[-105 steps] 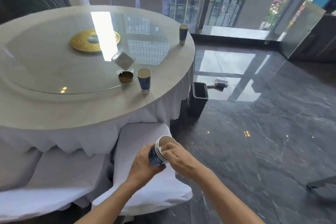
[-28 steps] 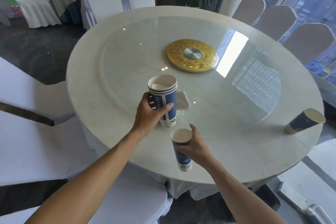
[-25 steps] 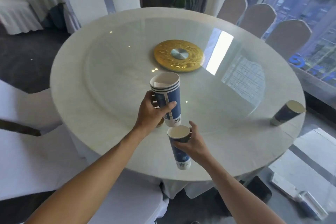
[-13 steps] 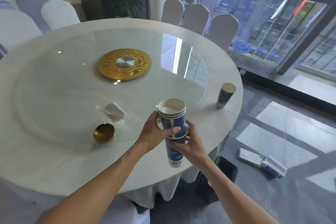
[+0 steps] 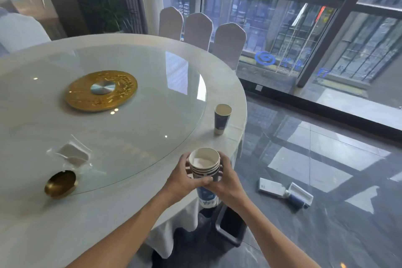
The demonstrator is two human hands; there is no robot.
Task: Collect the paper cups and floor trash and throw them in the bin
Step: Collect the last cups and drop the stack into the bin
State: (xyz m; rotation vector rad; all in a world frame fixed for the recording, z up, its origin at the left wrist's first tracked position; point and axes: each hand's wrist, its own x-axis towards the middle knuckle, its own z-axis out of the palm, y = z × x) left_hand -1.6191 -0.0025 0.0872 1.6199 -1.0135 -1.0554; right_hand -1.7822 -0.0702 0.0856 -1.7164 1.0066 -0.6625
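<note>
I hold a nested stack of blue-and-white paper cups (image 5: 204, 164) over the table's near edge. My left hand (image 5: 185, 177) wraps its left side and my right hand (image 5: 226, 177) wraps its right side. One more paper cup (image 5: 221, 118) stands upright near the table's right edge, beyond the glass turntable. A dark bin (image 5: 230, 227) stands on the floor below my hands, partly hidden by the tablecloth. A white box and a blue packet of floor trash (image 5: 286, 192) lie on the dark tiles to the right.
The round table (image 5: 134, 209) carries a glass turntable with a gold centre disc (image 5: 101, 90), a clear plastic wrapper (image 5: 72, 154) and a small brass dish (image 5: 61, 183). Covered chairs (image 5: 198, 32) stand behind it. Glass doors line the right side.
My right hand pushed the single cup up onto the bottom of the stack, so both hands now grip one stack. My view swung right toward the window and the floor trash.
</note>
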